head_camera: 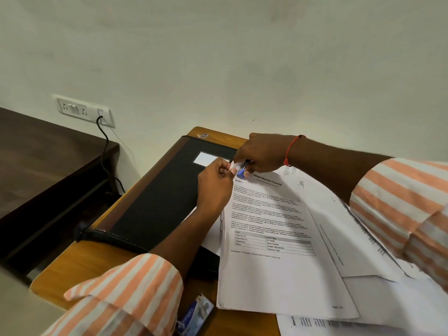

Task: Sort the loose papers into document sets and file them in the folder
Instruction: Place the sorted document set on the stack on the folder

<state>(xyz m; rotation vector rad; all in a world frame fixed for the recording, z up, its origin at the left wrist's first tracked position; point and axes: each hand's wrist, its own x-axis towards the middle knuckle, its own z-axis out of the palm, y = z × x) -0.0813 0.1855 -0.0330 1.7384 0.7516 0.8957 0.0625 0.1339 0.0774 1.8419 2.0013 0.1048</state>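
ID card [196, 314] lay at the desk's [80, 260] near edge. Beyond it the transcript set [274, 267] overlapped the black folder [164, 190] by the left edge, w/ loose papers [363, 243] to its right. L hand [214, 187] pinched the set's far-left corner; R hand [261, 154] gripped a blue stapler [241, 172] there.
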